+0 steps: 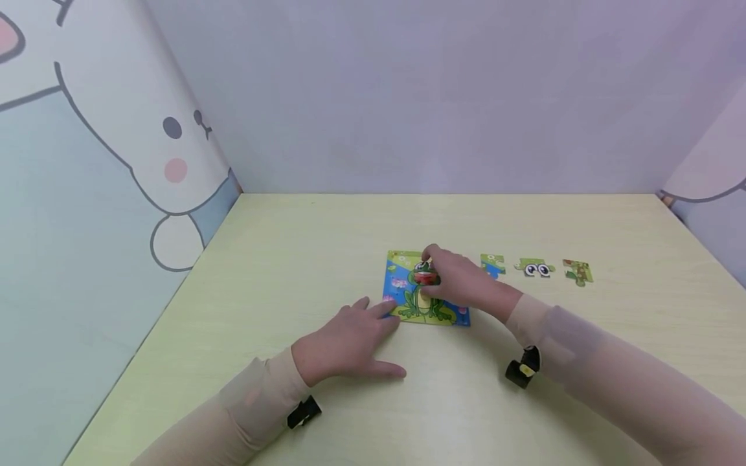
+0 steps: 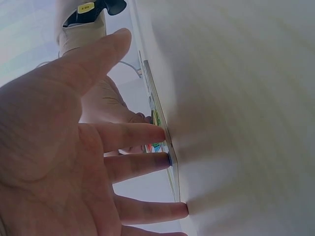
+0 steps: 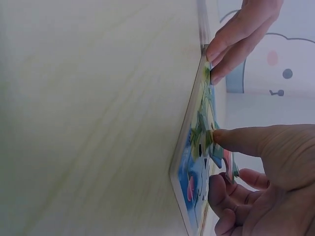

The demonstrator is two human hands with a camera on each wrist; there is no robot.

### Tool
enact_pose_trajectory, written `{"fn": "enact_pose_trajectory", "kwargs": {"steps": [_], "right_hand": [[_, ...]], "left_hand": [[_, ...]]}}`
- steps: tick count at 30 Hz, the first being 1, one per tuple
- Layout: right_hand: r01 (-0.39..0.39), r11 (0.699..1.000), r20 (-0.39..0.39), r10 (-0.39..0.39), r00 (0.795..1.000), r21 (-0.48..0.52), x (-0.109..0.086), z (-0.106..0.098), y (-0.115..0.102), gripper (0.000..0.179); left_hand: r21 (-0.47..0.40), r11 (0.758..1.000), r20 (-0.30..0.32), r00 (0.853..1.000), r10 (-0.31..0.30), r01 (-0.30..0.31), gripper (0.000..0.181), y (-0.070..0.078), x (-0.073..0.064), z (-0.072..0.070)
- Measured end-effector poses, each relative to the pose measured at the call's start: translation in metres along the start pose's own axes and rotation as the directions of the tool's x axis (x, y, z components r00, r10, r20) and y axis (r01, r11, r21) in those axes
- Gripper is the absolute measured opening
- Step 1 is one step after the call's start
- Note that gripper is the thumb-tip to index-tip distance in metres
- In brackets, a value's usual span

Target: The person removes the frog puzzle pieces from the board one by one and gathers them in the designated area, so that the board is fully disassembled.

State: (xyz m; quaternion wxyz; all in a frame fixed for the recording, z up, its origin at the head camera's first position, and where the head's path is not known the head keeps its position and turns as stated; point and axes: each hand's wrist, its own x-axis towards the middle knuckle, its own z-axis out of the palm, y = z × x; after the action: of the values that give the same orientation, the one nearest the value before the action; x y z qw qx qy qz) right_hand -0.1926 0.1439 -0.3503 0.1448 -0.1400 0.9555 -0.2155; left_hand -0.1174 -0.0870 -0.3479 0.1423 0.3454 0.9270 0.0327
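A square frog puzzle (image 1: 398, 270) with a blue and green picture lies flat on the table. My right hand (image 1: 466, 279) is over its upper right part and pinches a puzzle piece (image 1: 426, 278) showing the frog's red mouth. In the right wrist view that piece (image 3: 215, 153) is tilted, raised off the puzzle board (image 3: 183, 169) between thumb and fingers. With fingers spread, my left hand (image 1: 350, 340) touches the board's lower left corner; its thumb stretches out over the table.
Right of the board lie three loose pieces: a blue and green one (image 1: 493, 264), partly behind my right hand, one with two eyes (image 1: 536, 268), and a green and brown one (image 1: 579, 270). A pale wall (image 1: 437, 116) rises behind the table (image 1: 303, 246).
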Motion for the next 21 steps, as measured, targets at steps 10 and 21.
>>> {"fn": "enact_pose_trajectory", "kwargs": {"steps": [10, 21], "right_hand": [[0.165, 0.984, -0.086, -0.159, 0.984, 0.072, -0.007, -0.005, 0.013, 0.037], [0.2, 0.975, -0.1, -0.19, 0.977, 0.093, -0.009, -0.001, 0.015, 0.033]], "left_hand": [[0.007, 1.0, 0.0, 1.0, 0.004, -0.004, 0.081, 0.0, 0.001, -0.002], [0.038, 0.999, 0.019, 1.0, 0.012, -0.013, 0.077, 0.0, 0.001, -0.004]]}}
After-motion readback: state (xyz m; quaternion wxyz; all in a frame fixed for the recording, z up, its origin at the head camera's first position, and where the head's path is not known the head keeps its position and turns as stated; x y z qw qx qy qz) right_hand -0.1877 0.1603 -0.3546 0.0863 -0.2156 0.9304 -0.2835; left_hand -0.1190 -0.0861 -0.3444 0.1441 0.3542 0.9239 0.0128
